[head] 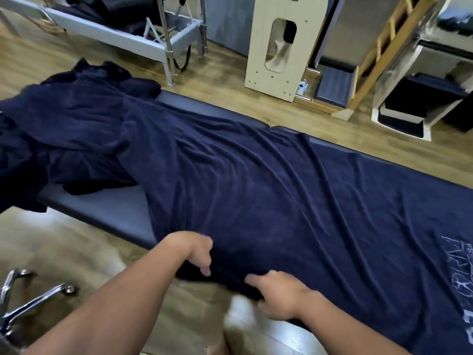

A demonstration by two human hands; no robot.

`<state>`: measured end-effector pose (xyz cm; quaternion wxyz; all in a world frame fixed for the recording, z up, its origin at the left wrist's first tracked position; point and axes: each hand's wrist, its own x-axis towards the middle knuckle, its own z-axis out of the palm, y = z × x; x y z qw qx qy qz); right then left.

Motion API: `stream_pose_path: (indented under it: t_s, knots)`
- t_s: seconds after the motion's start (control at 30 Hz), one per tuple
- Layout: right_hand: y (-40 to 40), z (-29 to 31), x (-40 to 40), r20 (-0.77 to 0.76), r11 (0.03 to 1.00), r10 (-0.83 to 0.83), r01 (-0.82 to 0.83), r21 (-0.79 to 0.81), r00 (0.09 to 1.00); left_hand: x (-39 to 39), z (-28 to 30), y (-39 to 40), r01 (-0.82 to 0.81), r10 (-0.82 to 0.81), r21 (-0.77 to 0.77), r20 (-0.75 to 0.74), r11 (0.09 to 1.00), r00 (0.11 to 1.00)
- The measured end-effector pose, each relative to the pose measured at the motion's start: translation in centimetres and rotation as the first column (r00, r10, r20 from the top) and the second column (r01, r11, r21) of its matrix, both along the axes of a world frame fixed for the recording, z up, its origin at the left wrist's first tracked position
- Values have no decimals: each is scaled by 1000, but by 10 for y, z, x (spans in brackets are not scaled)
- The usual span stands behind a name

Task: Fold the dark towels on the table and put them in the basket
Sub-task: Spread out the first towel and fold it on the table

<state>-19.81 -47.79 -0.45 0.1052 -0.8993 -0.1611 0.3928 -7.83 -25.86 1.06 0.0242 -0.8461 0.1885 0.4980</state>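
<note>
Both hands, left hand [195, 252] and right hand [277, 293], pinching spread towel [268, 190] hem at table [102, 208] near edge, likely to lift for first fold.

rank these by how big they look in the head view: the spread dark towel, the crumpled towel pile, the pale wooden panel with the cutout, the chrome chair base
1. spread dark towel
2. crumpled towel pile
3. pale wooden panel and chrome chair base: unsure, since the panel stands farther off and both are cut off by the frame edge.
</note>
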Motion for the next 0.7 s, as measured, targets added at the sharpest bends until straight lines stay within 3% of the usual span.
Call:
stream_pose_path:
  t_s: [0.07,0.1,0.23,0.33,0.53,0.7]
  knots:
    - [7,6,13,-48,1000,3,-2,11,999,-1,3,19,-164,178,75,-257,984,950]
    - [10,7,21,-42,999,-41,43,31,998,0,1,29,-219,226,55,-265,974,938]
    - [24,-1,53,110,984,-169,161,77,979,5,-14,58,-348,367,-192,72,917,927]
    - [37,-6,80,191,980,-198,187,74,961,15,-17,72,-335,390,-217,307,917,868]
    - [62,-15,132,278,984,-176,159,83,944,53,-1,96,-332,365,-159,512,930,778]
    - [83,-15,170,280,983,-162,130,128,946,97,25,124,-363,404,-202,640,909,654]
